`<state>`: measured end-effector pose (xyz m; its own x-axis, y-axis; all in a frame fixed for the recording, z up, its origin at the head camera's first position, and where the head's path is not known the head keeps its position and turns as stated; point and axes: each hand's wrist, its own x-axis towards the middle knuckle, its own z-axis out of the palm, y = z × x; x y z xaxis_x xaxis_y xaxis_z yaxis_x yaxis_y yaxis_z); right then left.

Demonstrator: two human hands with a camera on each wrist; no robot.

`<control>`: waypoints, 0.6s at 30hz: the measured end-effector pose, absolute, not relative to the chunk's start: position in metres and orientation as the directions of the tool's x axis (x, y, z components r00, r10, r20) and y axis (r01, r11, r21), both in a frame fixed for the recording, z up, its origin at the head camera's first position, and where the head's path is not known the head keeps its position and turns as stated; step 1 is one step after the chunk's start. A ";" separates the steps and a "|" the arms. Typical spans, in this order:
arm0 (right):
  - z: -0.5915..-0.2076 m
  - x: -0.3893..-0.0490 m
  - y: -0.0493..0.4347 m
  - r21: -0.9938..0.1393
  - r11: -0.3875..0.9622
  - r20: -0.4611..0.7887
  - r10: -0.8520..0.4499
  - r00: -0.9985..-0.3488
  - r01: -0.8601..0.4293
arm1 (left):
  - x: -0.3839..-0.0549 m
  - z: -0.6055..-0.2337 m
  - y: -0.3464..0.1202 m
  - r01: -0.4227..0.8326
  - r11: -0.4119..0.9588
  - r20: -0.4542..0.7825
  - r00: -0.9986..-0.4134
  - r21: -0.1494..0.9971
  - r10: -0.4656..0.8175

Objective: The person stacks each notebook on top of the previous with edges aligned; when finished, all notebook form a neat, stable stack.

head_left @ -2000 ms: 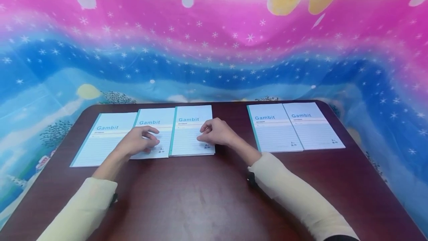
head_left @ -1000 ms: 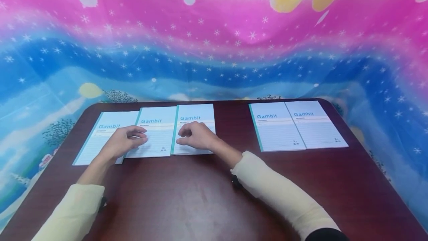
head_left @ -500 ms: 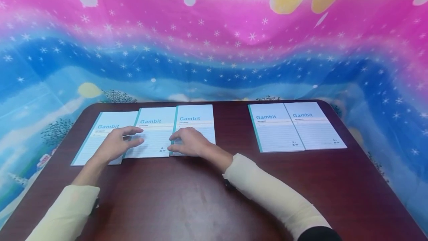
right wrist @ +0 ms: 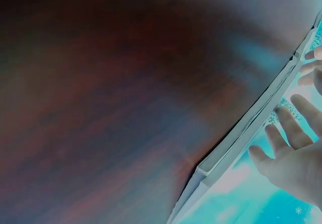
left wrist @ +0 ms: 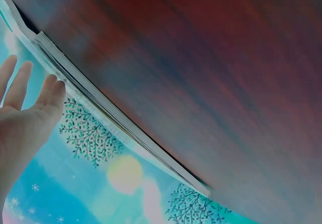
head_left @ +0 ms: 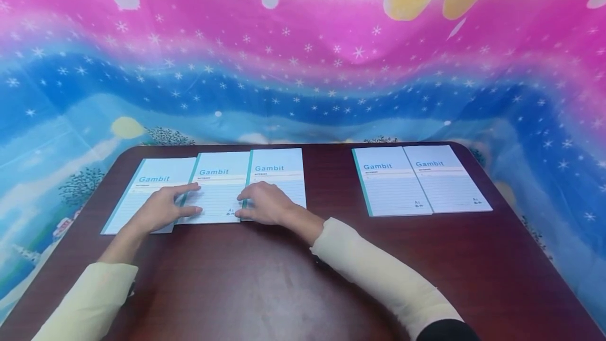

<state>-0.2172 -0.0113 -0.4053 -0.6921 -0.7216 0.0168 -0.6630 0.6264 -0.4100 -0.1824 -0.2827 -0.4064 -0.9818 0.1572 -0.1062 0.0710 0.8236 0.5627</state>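
Observation:
Three white Gambit notebooks lie side by side at the table's far left. My left hand (head_left: pixel 158 208) is over the right part of the leftmost notebook (head_left: pixel 127 201), its thumb and fingers apart and reaching to the left edge of the middle notebook (head_left: pixel 220 191). Above the third notebook (head_left: pixel 279 172) is my right hand (head_left: pixel 270 204), fingers spread, tips near the middle notebook's right edge. Neither hand grips anything; whether the fingertips touch the covers, I cannot tell. The left wrist view shows my left hand's spread fingers beside the notebooks' edge (left wrist: pixel 121 118).
Two more Gambit notebooks, one with a green spine (head_left: pixel 388 188) and another beside it (head_left: pixel 452 186), lie together at the far right. They rest on a dark brown table (head_left: pixel 265 278). A pink and blue patterned cloth (head_left: pixel 303 67) hangs behind.
Both hands have moved left, the left from the middle notebook and the right across the third. Their fingers have spread wider. The notebooks keep their places.

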 end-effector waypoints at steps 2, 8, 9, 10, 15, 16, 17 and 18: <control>-0.406 -0.217 -0.012 -0.365 0.636 0.015 -0.726 -0.687 -0.680 | -0.182 -0.408 -0.283 0.082 0.829 -0.106 -0.980 0.553 0.167; -0.407 -0.217 -0.016 -0.268 0.655 -0.005 -0.734 -0.679 -0.706 | -0.181 -0.411 -0.285 0.122 0.840 -0.095 -0.975 0.529 0.202; -0.408 -0.216 -0.016 -0.257 0.657 -0.007 -0.735 -0.678 -0.709 | -0.181 -0.411 -0.285 0.132 0.840 -0.092 -0.973 0.527 0.210; -0.408 -0.216 -0.017 -0.244 0.658 -0.009 -0.736 -0.677 -0.713 | -0.181 -0.412 -0.286 0.142 0.839 -0.088 -0.972 0.525 0.220; -0.408 -0.217 -0.021 -0.175 0.667 -0.013 -0.737 -0.675 -0.724 | -0.183 -0.414 -0.286 0.174 0.838 -0.069 -0.968 0.517 0.243; -0.408 -0.217 -0.022 -0.163 0.669 -0.015 -0.737 -0.676 -0.725 | -0.183 -0.414 -0.286 0.174 0.840 -0.068 -0.968 0.513 0.242; -0.408 -0.217 -0.022 -0.149 0.671 -0.016 -0.736 -0.677 -0.726 | -0.184 -0.414 -0.285 0.174 0.843 -0.070 -0.968 0.509 0.242; -0.408 -0.217 -0.022 -0.137 0.673 -0.017 -0.736 -0.677 -0.727 | -0.184 -0.414 -0.285 0.175 0.846 -0.072 -0.967 0.504 0.243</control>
